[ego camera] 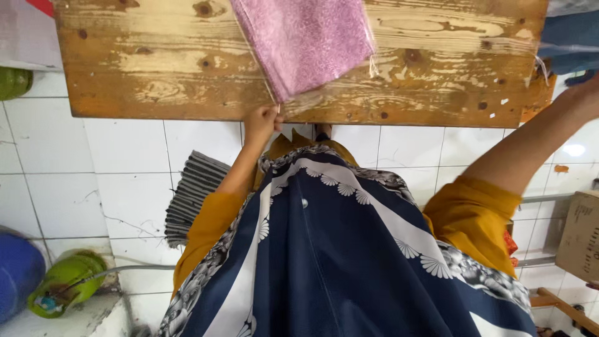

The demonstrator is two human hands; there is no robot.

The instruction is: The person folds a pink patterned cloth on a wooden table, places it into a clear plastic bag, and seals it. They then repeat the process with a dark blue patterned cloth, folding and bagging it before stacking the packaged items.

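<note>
Head view, looking straight down: a folded pink-purple towel in a clear plastic bag (306, 43) lies on a worn, yellowish wooden table (156, 68), its lower corner reaching to the near edge of the board. The left hand (261, 122) is closed in a pinch on that corner of the bag, right at the table's edge, the fingers curled together around the plastic. The right hand (585, 93) is stretched out to the side, past the far right corner of the table; it sits at the border of the picture and I cannot tell whether it is closed or spread, nor what it touches. Both arms come out of mustard-yellow sleeves (471, 212), and a dark blue cloth with white bands and floral print (324, 262) hangs down the front of the person. Below is a white tiled floor (125, 187), with a stack of grey folded cloths (193, 193) near the left arm, a green gas cylinder (65, 281) at lower left and a brown cardboard box (579, 234) at right.
</note>
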